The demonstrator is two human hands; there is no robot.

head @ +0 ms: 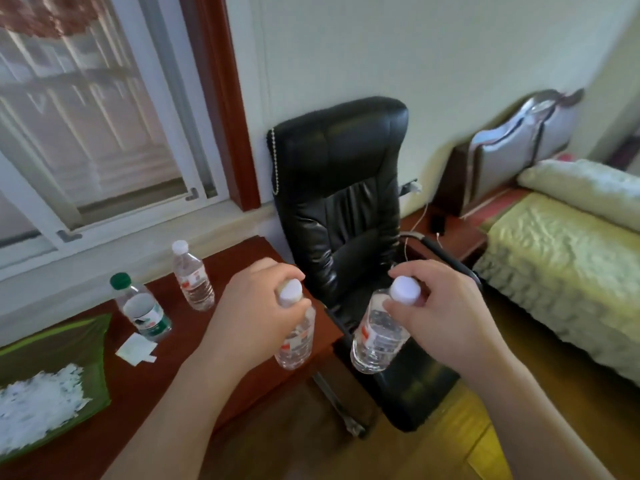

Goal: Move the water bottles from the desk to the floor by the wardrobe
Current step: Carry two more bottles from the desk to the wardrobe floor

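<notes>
My left hand (pixel 252 306) grips a clear water bottle (pixel 296 341) by its white-capped neck, hanging over the right end of the red-brown desk (pixel 86 441). My right hand (pixel 446 317) holds a second clear bottle (pixel 377 337) by its white cap, lifted in front of the chair seat. Two more bottles stand on the desk: one with a white cap and red label (pixel 193 277) near the window, and one with a green cap and green label (pixel 142 311) to its left. No wardrobe is in view.
A black leather office chair (pixel 343 202) stands right of the desk against the wall. A bed with a yellow-green cover (pixel 561 268) fills the right side. On the desk lie a green tray of white scraps (pixel 52 386) and a folded paper (pixel 136 348). Wooden floor (pixel 450 441) shows below.
</notes>
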